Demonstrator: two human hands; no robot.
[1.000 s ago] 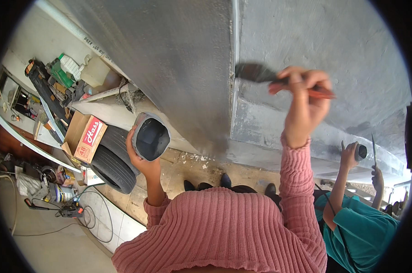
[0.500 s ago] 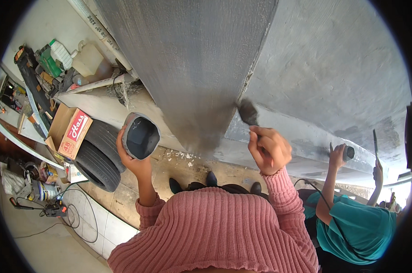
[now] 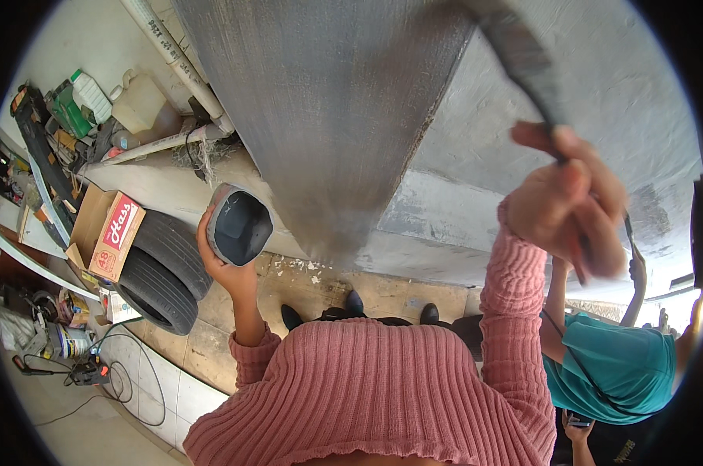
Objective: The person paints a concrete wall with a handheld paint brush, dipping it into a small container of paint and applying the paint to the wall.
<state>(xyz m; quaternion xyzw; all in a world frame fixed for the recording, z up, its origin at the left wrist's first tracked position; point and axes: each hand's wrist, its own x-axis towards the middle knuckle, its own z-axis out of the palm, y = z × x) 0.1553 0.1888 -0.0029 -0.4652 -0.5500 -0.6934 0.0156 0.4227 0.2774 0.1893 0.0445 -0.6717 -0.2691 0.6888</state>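
Observation:
My left hand (image 3: 214, 252) is wrapped round a cut-open plastic container (image 3: 243, 227) with dark grey paint in it, held tilted left of the column. My right hand (image 3: 573, 206) grips the handle of a paintbrush (image 3: 520, 56), raised high on the right. Motion blurs both. The brush's dark bristle end reaches the upper part of the grey-painted column (image 3: 328, 109), near its right edge; whether it touches cannot be made out. Streaky grey paint covers the column, and its lower end looks smudged. Beside it runs a paler grey wall (image 3: 623, 101).
A co-worker in a teal shirt (image 3: 615, 369) works close on my right, and a hand with a phone (image 3: 578, 422) shows below. To the left are tyres (image 3: 161, 283), a cardboard box (image 3: 105, 233), a white pipe (image 3: 169, 54), jugs (image 3: 144, 105) and loose cables (image 3: 138, 384). White flakes lie on the tiles.
My right hand has swung up and to the right with the paintbrush, from the column's lower edge to its upper part. My left hand still holds the container in nearly the same place.

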